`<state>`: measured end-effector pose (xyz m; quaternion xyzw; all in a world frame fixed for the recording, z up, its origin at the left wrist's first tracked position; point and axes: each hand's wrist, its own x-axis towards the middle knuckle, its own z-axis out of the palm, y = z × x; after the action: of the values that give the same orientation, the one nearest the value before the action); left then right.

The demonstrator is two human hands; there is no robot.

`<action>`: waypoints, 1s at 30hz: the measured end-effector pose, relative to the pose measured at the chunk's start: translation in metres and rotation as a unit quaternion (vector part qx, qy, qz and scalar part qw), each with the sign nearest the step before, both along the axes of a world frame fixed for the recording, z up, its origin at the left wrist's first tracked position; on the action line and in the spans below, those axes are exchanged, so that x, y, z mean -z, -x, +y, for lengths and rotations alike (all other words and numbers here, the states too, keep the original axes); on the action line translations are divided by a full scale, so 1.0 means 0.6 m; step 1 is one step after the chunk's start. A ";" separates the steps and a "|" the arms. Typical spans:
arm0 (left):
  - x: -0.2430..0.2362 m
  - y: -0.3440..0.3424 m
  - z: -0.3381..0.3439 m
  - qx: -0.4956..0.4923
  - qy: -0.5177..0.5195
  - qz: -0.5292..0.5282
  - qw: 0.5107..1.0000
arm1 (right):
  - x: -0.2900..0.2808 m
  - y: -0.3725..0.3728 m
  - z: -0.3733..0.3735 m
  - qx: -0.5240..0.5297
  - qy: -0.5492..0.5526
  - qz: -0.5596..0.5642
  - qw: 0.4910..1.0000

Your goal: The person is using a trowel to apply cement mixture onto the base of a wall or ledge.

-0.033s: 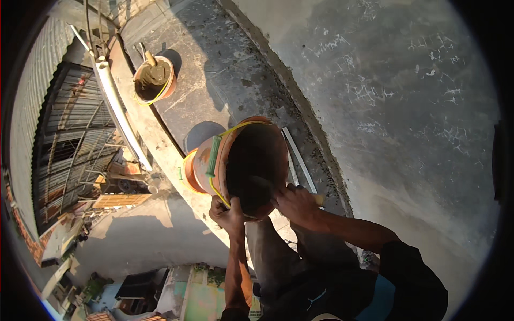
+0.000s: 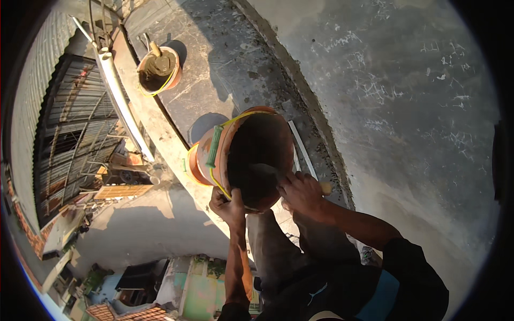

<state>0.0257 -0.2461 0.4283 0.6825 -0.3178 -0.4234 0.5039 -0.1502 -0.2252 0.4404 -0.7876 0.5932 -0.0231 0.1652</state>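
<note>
A tilted orange bucket [image 2: 211,155] with a yellow wire bail and green grip [image 2: 214,146] turns its dark mouth toward me. My left hand [image 2: 229,207] is closed on its lower left rim. At the right side of the rim, my right hand [image 2: 304,193] is wrapped around a trowel; the wooden handle end [image 2: 325,188] sticks out past the hand, and the grey blade [image 2: 263,170] reaches into the bucket. Deep shadow hides most of the inside. Partly behind it stands another orange bucket [image 2: 197,166].
Farther off, a bucket [image 2: 174,80] holds grey mortar and a wooden-handled tool [image 2: 156,49]. A pale strip [image 2: 303,150] lies near the grey plastered wall [image 2: 396,107]. Left, beyond the ledge and a white pipe [image 2: 123,107], is a drop to a corrugated roof [image 2: 80,128].
My right hand has shifted slightly up and right at the rim, and more of the trowel blade shows inside the bucket. The whole view has shifted a little.
</note>
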 end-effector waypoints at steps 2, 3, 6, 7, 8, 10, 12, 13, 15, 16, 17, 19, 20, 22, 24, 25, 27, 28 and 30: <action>0.009 -0.022 -0.028 0.011 0.002 0.011 1.000 | 0.013 0.009 -0.060 0.062 -0.020 0.076 0.995; 0.016 -0.040 -0.039 0.024 0.007 0.005 1.000 | 0.030 0.006 -0.085 0.056 -0.066 0.115 0.990; 0.025 -0.055 -0.076 0.074 0.019 -0.009 0.997 | 0.081 -0.008 -0.138 0.026 -0.108 0.167 0.980; 0.028 -0.052 -0.093 0.104 0.037 -0.025 0.994 | 0.094 -0.018 -0.151 -0.006 -0.176 0.099 0.979; 0.029 -0.047 -0.108 0.114 0.047 -0.017 0.992 | 0.105 -0.025 -0.164 -0.037 -0.242 0.030 0.969; 0.042 -0.050 -0.129 0.131 0.054 -0.003 0.990 | 0.115 -0.048 -0.170 -0.015 -0.232 -0.009 0.972; 0.056 -0.066 -0.142 0.156 0.051 -0.030 0.986 | 0.123 -0.054 -0.185 0.018 -0.249 -0.049 0.967; 0.058 -0.080 -0.152 0.157 0.045 -0.037 0.986 | 0.130 -0.050 -0.185 0.017 -0.253 -0.057 0.966; 0.053 -0.094 -0.178 0.110 0.013 -0.013 0.994 | 0.130 -0.024 -0.182 0.111 -0.261 -0.106 0.953; 0.057 -0.103 -0.190 0.079 0.018 0.016 0.997 | 0.115 -0.024 -0.188 0.127 -0.264 -0.104 0.950; 0.059 -0.109 -0.202 0.065 0.017 0.011 0.998 | 0.116 -0.027 -0.188 0.124 -0.267 -0.107 0.950; 0.062 -0.110 -0.216 0.063 0.010 0.045 0.997 | 0.121 -0.024 -0.192 0.147 -0.202 -0.148 0.957; 0.067 -0.105 -0.222 0.058 0.010 0.045 0.997 | 0.130 -0.018 -0.193 0.143 -0.203 -0.147 0.958; 0.076 -0.096 -0.231 0.061 -0.039 0.047 0.996 | 0.154 -0.008 -0.198 0.170 -0.215 -0.104 0.956; 0.087 -0.091 -0.244 0.049 -0.036 0.057 0.997 | 0.170 0.006 -0.218 0.170 -0.201 -0.095 0.960; 0.094 -0.087 -0.248 0.044 -0.035 0.070 0.996 | 0.176 0.014 -0.224 0.177 -0.188 -0.084 0.963; 0.112 -0.077 -0.257 0.030 -0.030 0.081 0.996 | 0.193 0.025 -0.236 0.176 -0.173 -0.091 0.965; 0.124 -0.072 -0.264 0.026 -0.023 0.081 0.996 | 0.202 0.034 -0.244 0.177 -0.154 -0.100 0.967; 0.154 -0.066 -0.272 0.012 -0.002 0.081 0.997 | 0.217 0.043 -0.265 0.162 -0.142 -0.096 0.972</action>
<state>0.0654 -0.4096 0.3360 0.6432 -0.2834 -0.4836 0.5216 -0.1762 -0.3840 0.3100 -0.6435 0.6913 -0.0406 0.3262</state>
